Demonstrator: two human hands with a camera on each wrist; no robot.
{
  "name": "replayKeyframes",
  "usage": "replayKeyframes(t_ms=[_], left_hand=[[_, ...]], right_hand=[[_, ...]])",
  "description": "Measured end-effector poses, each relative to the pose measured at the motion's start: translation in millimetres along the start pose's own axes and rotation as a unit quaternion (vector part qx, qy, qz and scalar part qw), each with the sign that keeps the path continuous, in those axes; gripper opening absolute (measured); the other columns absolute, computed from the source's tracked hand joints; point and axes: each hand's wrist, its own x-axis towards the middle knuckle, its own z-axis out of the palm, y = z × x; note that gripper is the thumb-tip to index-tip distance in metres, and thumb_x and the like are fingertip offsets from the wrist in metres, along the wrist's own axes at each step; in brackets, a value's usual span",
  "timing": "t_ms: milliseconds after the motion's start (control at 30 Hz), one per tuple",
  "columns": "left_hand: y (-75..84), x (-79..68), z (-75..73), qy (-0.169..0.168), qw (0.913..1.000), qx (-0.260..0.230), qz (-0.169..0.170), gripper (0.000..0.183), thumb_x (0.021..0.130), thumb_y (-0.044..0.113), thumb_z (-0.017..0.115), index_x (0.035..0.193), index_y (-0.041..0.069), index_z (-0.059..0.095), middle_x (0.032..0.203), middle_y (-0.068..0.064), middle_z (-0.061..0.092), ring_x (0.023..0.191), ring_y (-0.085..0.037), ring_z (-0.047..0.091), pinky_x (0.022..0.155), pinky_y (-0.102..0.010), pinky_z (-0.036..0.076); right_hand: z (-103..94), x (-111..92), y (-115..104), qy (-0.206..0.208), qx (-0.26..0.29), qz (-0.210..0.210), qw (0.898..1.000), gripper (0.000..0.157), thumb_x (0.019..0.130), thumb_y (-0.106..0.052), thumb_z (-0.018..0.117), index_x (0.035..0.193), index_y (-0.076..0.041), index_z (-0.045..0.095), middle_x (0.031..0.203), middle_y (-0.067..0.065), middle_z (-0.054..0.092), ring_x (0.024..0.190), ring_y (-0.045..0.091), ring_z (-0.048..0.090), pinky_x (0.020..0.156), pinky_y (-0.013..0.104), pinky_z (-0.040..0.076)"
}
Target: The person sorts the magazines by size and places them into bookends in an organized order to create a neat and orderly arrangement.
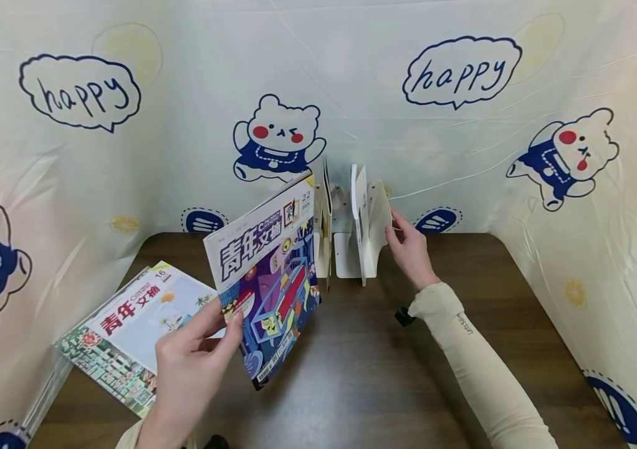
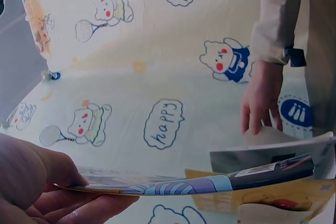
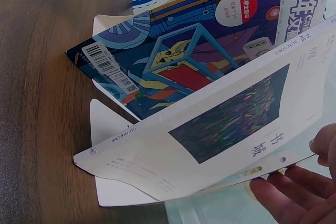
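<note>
My left hand (image 1: 197, 362) holds a purple and blue magazine (image 1: 276, 299) by its lower left edge, thumb on the cover, fingers behind. The magazine is tilted upright, above the table and in front of the left part of a white bookend (image 1: 379, 221). My right hand (image 1: 412, 254) pinches the outer edge of the bookend's right panel between thumb and fingers. Against that panel leans a white book (image 3: 231, 114) with a dark picture on its cover. Another thin magazine (image 1: 326, 212) stands in the left section, partly hidden by the held one.
At the left of the brown table (image 1: 363, 374) lie a light-blue magazine (image 1: 141, 318) and a green patterned magazine (image 1: 108, 374), overlapping. Behind the bookend hangs a pale curtain (image 1: 363, 75) with bear drawings, which also encloses both sides.
</note>
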Motion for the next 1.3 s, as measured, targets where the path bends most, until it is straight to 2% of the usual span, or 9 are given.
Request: replayKeyframes(t_ms=[367,567,733,1033,1300], left_hand=[[2.3,-0.6,19.1,-0.023,0.9993,-0.022,0.021,0.045,0.087,-0.012,0.074,0.128,0.005,0.074,0.106,-0.015,0.079,0.083,-0.004,0.075,0.059,-0.017,0.058],[3.4,2.4,31.6,-0.054,0.9983,-0.02,0.0,0.044,0.091,-0.005,0.076,0.132,0.007,0.072,0.115,-0.011,0.078,0.087,-0.018,0.078,0.062,-0.021,0.06],[-2.9,4.2,44.7,-0.07,0.9974,-0.016,-0.004,0.045,0.091,-0.004,0.077,0.134,0.007,0.071,0.12,-0.01,0.076,0.091,-0.02,0.078,0.065,-0.023,0.061],[-17.3,8.8,67.7,-0.063,0.9976,-0.028,0.009,0.047,0.093,-0.002,0.075,0.139,0.008,0.067,0.126,-0.012,0.074,0.099,-0.027,0.077,0.069,-0.026,0.062],[-25.9,9.0,80.2,-0.041,0.9989,-0.019,0.01,0.048,0.094,-0.004,0.073,0.14,0.008,0.067,0.127,-0.014,0.073,0.1,-0.03,0.077,0.066,-0.03,0.062]], right_hand=[[0.9,0,1,0.002,0.004,-0.009,1.0,0.052,0.108,-0.013,0.057,0.158,-0.011,0.045,0.145,0.022,0.059,0.112,0.038,0.068,0.087,0.05,0.062],[0.7,2,2,0.005,0.004,-0.013,1.0,0.052,0.108,-0.012,0.056,0.159,-0.013,0.045,0.147,0.022,0.058,0.113,0.038,0.068,0.088,0.052,0.061],[0.6,3,1,0.003,0.003,-0.005,1.0,0.053,0.108,-0.013,0.056,0.159,-0.016,0.045,0.149,0.02,0.057,0.115,0.038,0.067,0.089,0.052,0.061],[0.7,1,0,0.003,0.003,-0.003,1.0,0.053,0.108,-0.013,0.056,0.159,-0.016,0.045,0.151,0.019,0.055,0.118,0.037,0.066,0.092,0.051,0.06],[0.0,0,0,0.007,0.0,-0.013,1.0,0.052,0.108,-0.015,0.056,0.159,-0.016,0.045,0.151,0.015,0.057,0.116,0.036,0.066,0.09,0.05,0.061]])
